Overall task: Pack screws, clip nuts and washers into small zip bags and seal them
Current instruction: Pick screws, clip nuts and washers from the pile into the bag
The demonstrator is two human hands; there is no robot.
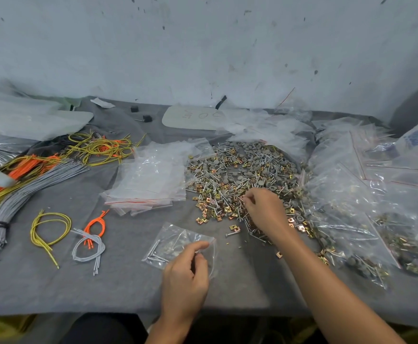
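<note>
A big loose heap of screws, gold clip nuts and grey washers [240,175] covers the grey cloth at centre right. My right hand [265,209] reaches into the heap's near edge, its fingers curled and pinching at small parts; what it holds is too small to tell. My left hand [185,274] pinches the mouth of a small clear zip bag [170,244] lying in front of me, with a few screws inside it. A stack of empty zip bags [150,180] lies left of the heap.
Filled zip bags [366,219] pile up on the right. Bundles of grey, orange and yellow cords [29,180] lie at the left, with small cord sets [51,229] nearer me. A pale tray [193,117] and plastic sheets sit by the back wall.
</note>
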